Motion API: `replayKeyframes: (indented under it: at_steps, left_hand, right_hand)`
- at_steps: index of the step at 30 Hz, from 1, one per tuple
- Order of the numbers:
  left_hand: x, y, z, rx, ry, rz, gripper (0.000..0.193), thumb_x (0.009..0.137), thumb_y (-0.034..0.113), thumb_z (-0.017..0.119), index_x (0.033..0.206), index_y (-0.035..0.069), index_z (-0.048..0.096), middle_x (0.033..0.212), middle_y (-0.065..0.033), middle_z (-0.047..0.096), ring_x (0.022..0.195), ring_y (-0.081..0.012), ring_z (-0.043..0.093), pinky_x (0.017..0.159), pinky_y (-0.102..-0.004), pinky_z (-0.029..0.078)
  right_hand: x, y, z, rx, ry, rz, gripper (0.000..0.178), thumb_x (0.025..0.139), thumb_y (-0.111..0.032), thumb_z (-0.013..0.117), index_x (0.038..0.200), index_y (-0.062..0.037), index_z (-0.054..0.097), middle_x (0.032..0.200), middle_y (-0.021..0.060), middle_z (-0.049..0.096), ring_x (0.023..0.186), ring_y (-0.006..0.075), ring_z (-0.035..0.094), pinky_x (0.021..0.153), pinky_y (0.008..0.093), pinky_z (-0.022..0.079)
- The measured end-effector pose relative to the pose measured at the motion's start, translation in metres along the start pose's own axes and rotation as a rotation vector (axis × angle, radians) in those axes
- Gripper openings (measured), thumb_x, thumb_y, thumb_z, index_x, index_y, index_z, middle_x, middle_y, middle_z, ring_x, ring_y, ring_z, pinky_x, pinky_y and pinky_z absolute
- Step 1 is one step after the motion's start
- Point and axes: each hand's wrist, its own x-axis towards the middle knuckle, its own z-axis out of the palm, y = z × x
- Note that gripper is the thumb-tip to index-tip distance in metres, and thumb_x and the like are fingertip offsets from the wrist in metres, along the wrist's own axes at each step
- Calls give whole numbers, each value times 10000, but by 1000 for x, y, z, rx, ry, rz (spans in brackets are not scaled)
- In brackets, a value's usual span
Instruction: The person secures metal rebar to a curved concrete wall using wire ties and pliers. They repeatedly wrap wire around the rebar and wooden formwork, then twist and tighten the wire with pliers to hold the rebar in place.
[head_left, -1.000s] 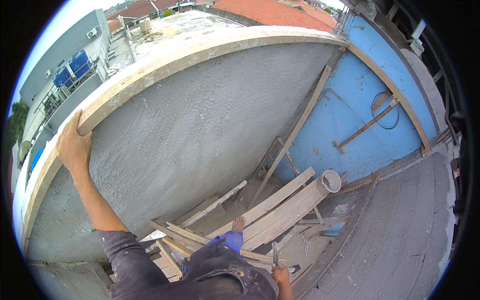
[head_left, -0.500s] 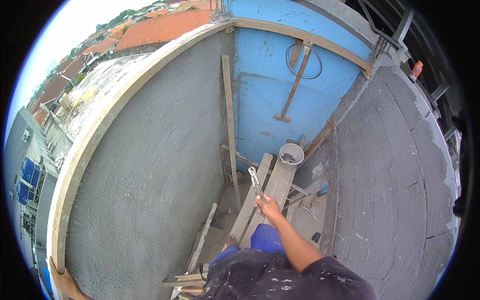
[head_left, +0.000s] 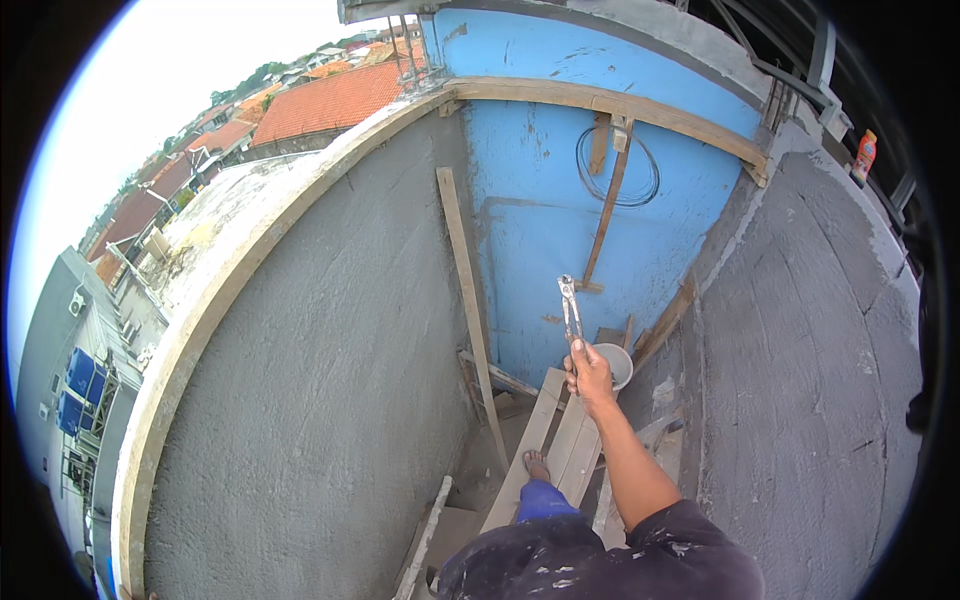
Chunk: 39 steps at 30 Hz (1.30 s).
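My right hand (head_left: 590, 378) is closed around the handles of metal pincers (head_left: 569, 300). Their pale, worn jaws point up and away from me, in front of the blue wall (head_left: 530, 245). Of my left hand (head_left: 140, 596) only a sliver shows at the lower left edge, by the bottom of the wooden board (head_left: 215, 310) that caps the grey plastered wall (head_left: 310, 380); its fingers are mostly hidden. Just beyond my right hand is a white bucket (head_left: 622, 362), partly covered by it.
My bare foot (head_left: 537, 465) stands on narrow scaffold planks (head_left: 575, 452). A coil of wire (head_left: 640, 190) and a wooden T-shaped piece (head_left: 608, 210) hang from the wooden beam (head_left: 660, 118). An upright batten (head_left: 463, 270) leans in the corner. An orange bottle (head_left: 864, 155) stands on the right wall.
My right hand has lifted the pincers forward and slightly right. My left hand has slid down almost out of view along the board. My foot is farther forward on the planks, and the view has tilted up.
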Motion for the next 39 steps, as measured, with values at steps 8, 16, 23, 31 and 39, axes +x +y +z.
replayKeyframes:
  at_steps: [8,16,23,31,39]
  left_hand:
    - [6,374,-70,-439,228,568,663,1043,435,624,1549,30,484,1605,-209,472,1516,-342,405,1251,-435,283]
    - [83,611,-67,-527,73,433,728,1101,618,322,1581,87,459,1673,-203,360,1578,-358,278,1274,-478,240]
    - [66,651,-55,-455,-216,388,729,1096,616,291,1546,83,504,1592,-191,487,1510,-363,407,1231,-498,305]
    - [65,647,-50,-543,-151,423,690,1096,568,363,1390,11,644,1401,-252,640,1352,-420,562,1133,-422,402]
    - [92,627,-23,-538,-114,465,641,1111,506,389,1345,-37,637,1326,-246,675,1249,-401,619,1062,-419,434]
  right_hand:
    - [156,-56,-55,-18,142,-61,472,1100,-511,507,1132,-62,646,767,-1,558,556,70,486,458,248,396]
    - [209,-40,-82,-212,114,132,485,1094,-501,528,1200,-50,673,748,4,581,530,79,506,453,266,408]
    - [209,-30,-92,-298,129,197,462,1092,-496,535,1148,-66,694,725,6,588,528,88,516,452,274,412]
    - [259,-118,-106,-461,225,-272,458,1080,-436,595,1233,-26,733,716,6,618,624,73,546,566,276,446]
    - [438,-348,-138,-1065,484,-757,522,956,-538,688,1238,-102,747,986,177,778,953,374,742,802,450,565]
